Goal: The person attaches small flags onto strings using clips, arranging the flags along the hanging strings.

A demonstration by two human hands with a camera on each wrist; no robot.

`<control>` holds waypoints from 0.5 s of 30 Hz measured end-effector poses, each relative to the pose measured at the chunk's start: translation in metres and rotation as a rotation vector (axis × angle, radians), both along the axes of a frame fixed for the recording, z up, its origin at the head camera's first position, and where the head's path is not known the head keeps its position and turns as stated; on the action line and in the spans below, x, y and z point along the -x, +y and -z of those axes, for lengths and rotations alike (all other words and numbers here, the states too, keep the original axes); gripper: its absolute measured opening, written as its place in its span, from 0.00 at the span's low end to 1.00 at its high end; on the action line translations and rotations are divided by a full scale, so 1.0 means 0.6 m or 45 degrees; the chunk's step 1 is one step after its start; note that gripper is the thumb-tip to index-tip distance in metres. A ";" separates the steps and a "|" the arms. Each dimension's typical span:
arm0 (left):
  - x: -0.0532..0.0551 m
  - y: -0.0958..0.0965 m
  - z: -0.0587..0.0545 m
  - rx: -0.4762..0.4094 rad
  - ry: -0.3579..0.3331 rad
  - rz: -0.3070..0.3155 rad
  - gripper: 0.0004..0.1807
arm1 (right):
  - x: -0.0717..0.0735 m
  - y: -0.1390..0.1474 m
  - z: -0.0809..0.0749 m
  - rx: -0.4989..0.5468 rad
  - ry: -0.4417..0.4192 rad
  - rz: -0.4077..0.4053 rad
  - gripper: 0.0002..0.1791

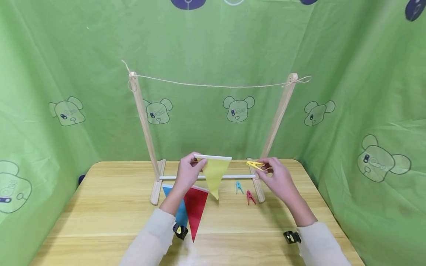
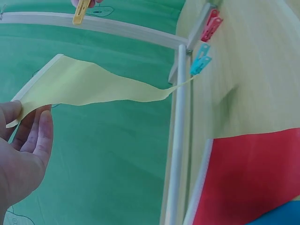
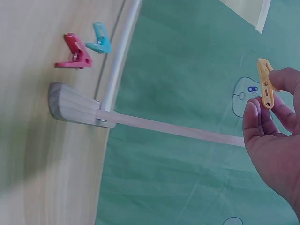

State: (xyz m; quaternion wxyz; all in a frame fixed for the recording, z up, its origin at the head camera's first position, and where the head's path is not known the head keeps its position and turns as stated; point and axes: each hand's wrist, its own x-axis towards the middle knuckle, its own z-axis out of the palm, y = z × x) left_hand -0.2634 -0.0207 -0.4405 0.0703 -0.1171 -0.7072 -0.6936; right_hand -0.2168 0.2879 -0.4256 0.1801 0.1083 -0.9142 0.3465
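A: where's your yellow flag [image 1: 216, 170]?
B: left fingers [image 2: 45, 131] pinch its white edge [image 1: 214, 157] above the table [image 1: 110, 214]; right fingers [image 3: 252, 123] grip your yellow clip [image 3: 266, 84]. gap between the two, under the string [image 1: 206, 86].
A: all cams match?
B: nah, only your head view gets the string; your right wrist catches just one flag corner [image 3: 257, 14].

Cloth, plastic and wood; finishes mostly matt.
Flags [image 1: 214, 171]: thin, matt, felt-like material. Clips [image 1: 254, 164]: smooth moulded plastic, slightly glossy. Posts [image 1: 144, 125]: pale wood, visible grain. Cord [image 1: 209, 86]: rough, twine-like fibre. Bar [image 2: 176, 136]: smooth, material unclear. Table [image 1: 239, 232]: wood-grain top, soft sheen. Drape [image 1: 206, 44]: smooth creased cloth, faint sheen. Sleeves [image 1: 149, 236]: matt cloth.
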 end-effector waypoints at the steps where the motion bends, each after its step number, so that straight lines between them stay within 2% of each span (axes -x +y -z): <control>1: 0.001 0.000 -0.003 -0.005 0.006 0.005 0.06 | 0.000 0.001 -0.003 0.001 0.004 0.000 0.17; 15: 0.008 0.004 -0.036 0.006 0.054 0.020 0.07 | 0.003 0.006 -0.049 0.052 0.070 0.013 0.17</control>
